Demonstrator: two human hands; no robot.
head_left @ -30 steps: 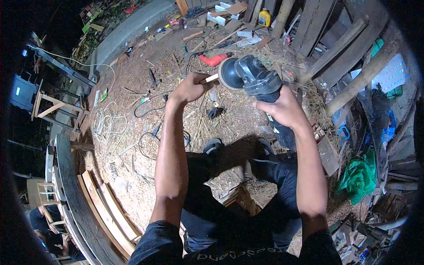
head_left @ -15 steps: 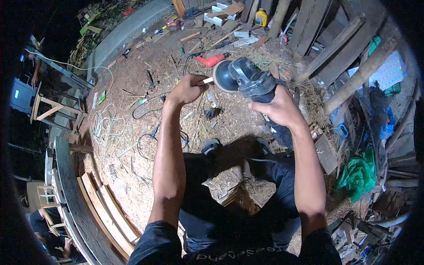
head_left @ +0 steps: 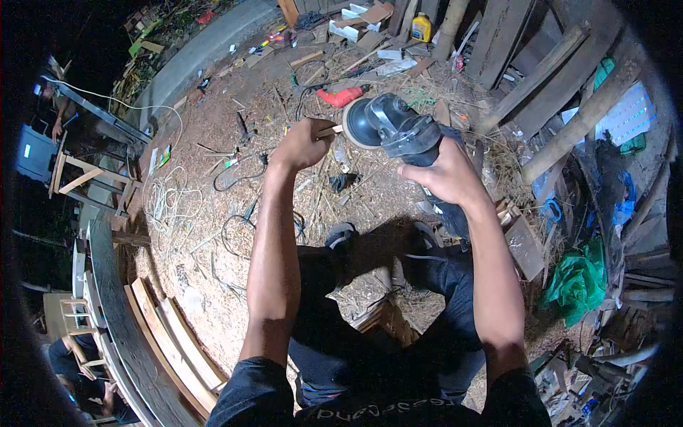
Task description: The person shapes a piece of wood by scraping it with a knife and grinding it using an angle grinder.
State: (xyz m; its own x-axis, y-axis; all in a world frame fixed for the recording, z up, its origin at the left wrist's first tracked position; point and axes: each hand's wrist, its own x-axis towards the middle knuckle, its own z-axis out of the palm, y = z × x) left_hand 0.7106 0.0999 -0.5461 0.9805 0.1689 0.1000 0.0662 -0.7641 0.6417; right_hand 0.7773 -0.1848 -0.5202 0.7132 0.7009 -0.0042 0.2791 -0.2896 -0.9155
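Speaker A: From where you sit, how far is the work?

Speaker B: I judge it is in the middle. I begin with the largest: the brown ground (head_left: 206, 228) is covered with pale wood shavings, and long pale wooden planks (head_left: 163, 331) lie on the near left. In front of me, toward the far side, I have the black and grey power tool with a long body (head_left: 409, 134). It carries a round, dark sanding disc with a pale rim (head_left: 361, 122). The smallest is a thin, pale wooden strip (head_left: 329, 132), just left of this disc.

Speaker A: What is done, and what is left?

Speaker B: The strip is brought to the rim, but it is not yet put aside. Whether it presses there, or how much is smoothed, I cannot tell.

Speaker A: And your hands?

Speaker B: My right hand (head_left: 447, 174) is wrapped around the tool's body, thumb pointing left, forearm reaching far from the near right. My left hand (head_left: 300, 147) is narrow, with fingers curled and pinching the strip, so its free end points right. The left forearm is almost straight toward the far side.
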